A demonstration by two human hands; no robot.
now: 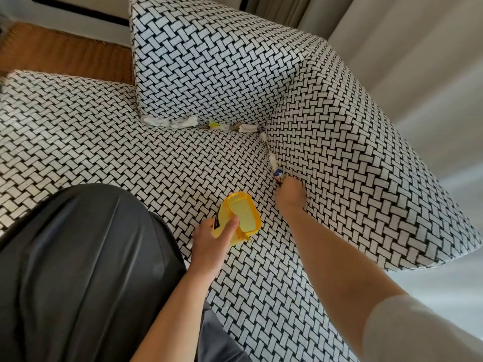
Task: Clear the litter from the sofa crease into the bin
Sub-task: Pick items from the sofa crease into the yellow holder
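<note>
One yellow bin point(239, 218) is gripped by the left hand point(209, 241), thumb over its rim. The right hand point(291, 195) is pressed into the crease; its finger state cannot be told. About six litter pieces point(183, 122) are lodged along the crease.

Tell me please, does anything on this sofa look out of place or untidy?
Yes. Litter is wedged along the crease: crumpled white tissue, a yellow-marked scrap, white paper, and a blue wrapper at the right hand. The left hand holds a small yellow bin.
</note>
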